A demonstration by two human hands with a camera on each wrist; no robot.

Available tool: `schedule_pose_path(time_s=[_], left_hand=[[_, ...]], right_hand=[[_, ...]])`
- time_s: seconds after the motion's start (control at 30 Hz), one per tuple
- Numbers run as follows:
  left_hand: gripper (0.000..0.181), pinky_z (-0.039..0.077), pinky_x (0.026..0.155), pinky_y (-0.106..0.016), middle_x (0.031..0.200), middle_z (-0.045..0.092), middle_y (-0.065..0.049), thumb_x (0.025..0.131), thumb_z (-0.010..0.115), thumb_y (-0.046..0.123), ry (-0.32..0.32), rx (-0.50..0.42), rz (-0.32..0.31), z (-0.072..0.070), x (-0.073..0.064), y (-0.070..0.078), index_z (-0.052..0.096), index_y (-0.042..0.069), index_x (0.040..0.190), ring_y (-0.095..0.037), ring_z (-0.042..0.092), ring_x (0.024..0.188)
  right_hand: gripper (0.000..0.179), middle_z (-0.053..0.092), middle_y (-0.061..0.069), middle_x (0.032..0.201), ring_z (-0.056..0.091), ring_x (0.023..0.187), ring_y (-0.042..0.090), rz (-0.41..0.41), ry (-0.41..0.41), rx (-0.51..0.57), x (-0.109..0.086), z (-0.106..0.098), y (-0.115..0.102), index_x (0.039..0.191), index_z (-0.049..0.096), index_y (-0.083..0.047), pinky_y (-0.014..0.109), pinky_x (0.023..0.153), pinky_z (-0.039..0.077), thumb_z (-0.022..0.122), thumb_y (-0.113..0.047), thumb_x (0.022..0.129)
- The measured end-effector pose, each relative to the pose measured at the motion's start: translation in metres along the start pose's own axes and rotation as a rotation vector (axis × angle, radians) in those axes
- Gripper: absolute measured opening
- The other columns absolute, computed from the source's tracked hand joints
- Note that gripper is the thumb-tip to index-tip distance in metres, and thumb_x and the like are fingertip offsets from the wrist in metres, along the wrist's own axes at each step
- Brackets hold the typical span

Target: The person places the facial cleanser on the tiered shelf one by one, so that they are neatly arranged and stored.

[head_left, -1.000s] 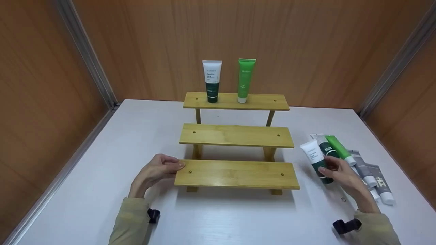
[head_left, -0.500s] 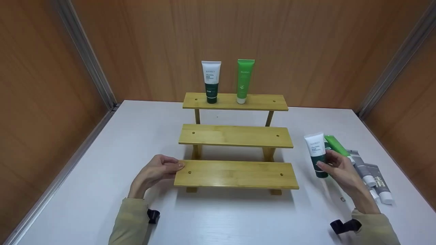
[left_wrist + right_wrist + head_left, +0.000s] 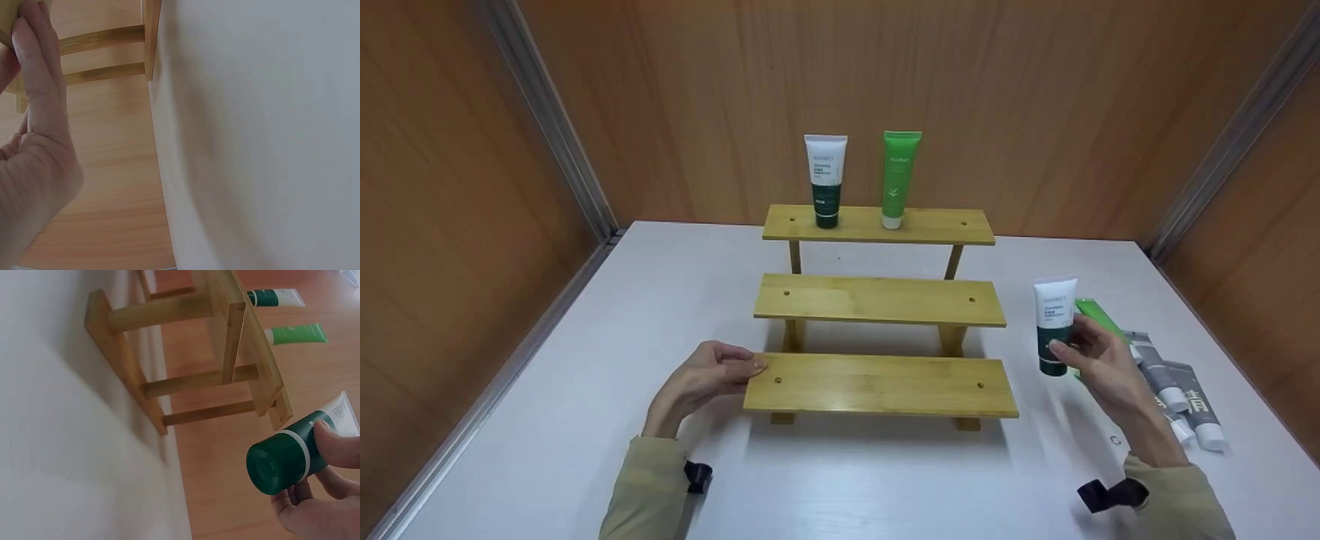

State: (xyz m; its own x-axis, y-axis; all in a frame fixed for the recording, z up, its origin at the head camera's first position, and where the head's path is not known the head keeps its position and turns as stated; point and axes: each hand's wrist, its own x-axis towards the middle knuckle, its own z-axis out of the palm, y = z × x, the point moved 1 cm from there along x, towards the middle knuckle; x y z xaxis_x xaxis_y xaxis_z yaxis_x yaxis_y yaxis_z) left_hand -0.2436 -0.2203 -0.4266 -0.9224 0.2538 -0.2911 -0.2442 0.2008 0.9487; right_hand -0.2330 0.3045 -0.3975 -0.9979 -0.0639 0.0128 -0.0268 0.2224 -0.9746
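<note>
A three-step wooden display rack (image 3: 881, 386) stands on the white table. My left hand (image 3: 701, 382) pinches the left end of its lowest shelf, thumb on top; the left wrist view shows the fingers (image 3: 42, 84) beneath the board. To the right of the rack, my right hand (image 3: 1110, 367) holds a white and dark green squeeze tube (image 3: 1054, 322) upright above the table, cap down. In the right wrist view thumb and fingers grip this tube's green body (image 3: 281, 461). On the top shelf stand another white and green tube (image 3: 826, 180) and a bright green tube (image 3: 898, 180).
Several more tubes lie in a pile at the right, among them a green tube (image 3: 1101, 319) and a grey tube (image 3: 1196, 405), partly behind my right hand. A small ring-shaped item (image 3: 1115, 440) lies on the table (image 3: 840, 487). Wooden panels (image 3: 930, 75) enclose the back and sides.
My right hand has lifted the white and green tube off the pile area and turned it from tilted to upright. The left hand keeps its place on the shelf.
</note>
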Motion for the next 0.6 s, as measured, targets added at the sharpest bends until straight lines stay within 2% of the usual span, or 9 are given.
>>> schedule_pose_path(time_s=[0.17,0.3,0.43,0.6], left_hand=[[0.05,0.063,0.083,-0.029,0.101,0.076,-0.009,0.093,0.072,0.019,0.01,0.012,-0.001,0.0,0.0,0.001,0.056,-0.016,0.125,-0.015,0.075,0.089],[0.048,0.062,0.084,-0.029,0.098,0.076,-0.007,0.093,0.072,0.019,-0.007,0.018,0.009,0.0,0.0,0.001,0.058,-0.016,0.124,-0.015,0.074,0.089],[0.044,0.062,0.083,-0.027,0.097,0.076,-0.005,0.094,0.07,0.018,-0.03,0.016,0.021,0.0,0.0,0.001,0.059,-0.016,0.122,-0.014,0.074,0.088],[0.044,0.062,0.082,-0.026,0.097,0.077,-0.006,0.094,0.071,0.017,-0.034,-0.003,0.025,-0.001,-0.001,0.0,0.059,-0.015,0.121,-0.013,0.074,0.087]], right_hand=[[0.065,0.048,-0.01,0.128,0.05,0.114,0.005,-0.083,-0.003,0.074,0.0,0.007,-0.008,0.153,0.03,-0.001,0.005,0.098,0.046,0.064,-0.013,0.099],[0.059,0.049,-0.009,0.127,0.051,0.112,0.005,-0.142,0.016,0.064,0.001,0.011,-0.014,0.149,0.034,-0.001,0.005,0.098,0.046,0.064,-0.009,0.098],[0.06,0.051,-0.009,0.126,0.051,0.112,0.008,-0.157,0.033,0.053,0.002,0.014,-0.02,0.149,0.035,0.001,0.006,0.098,0.046,0.065,-0.009,0.098],[0.059,0.051,-0.01,0.127,0.05,0.114,0.01,-0.135,0.051,0.073,0.007,0.017,-0.031,0.148,0.04,-0.006,0.005,0.098,0.046,0.068,-0.014,0.097]])
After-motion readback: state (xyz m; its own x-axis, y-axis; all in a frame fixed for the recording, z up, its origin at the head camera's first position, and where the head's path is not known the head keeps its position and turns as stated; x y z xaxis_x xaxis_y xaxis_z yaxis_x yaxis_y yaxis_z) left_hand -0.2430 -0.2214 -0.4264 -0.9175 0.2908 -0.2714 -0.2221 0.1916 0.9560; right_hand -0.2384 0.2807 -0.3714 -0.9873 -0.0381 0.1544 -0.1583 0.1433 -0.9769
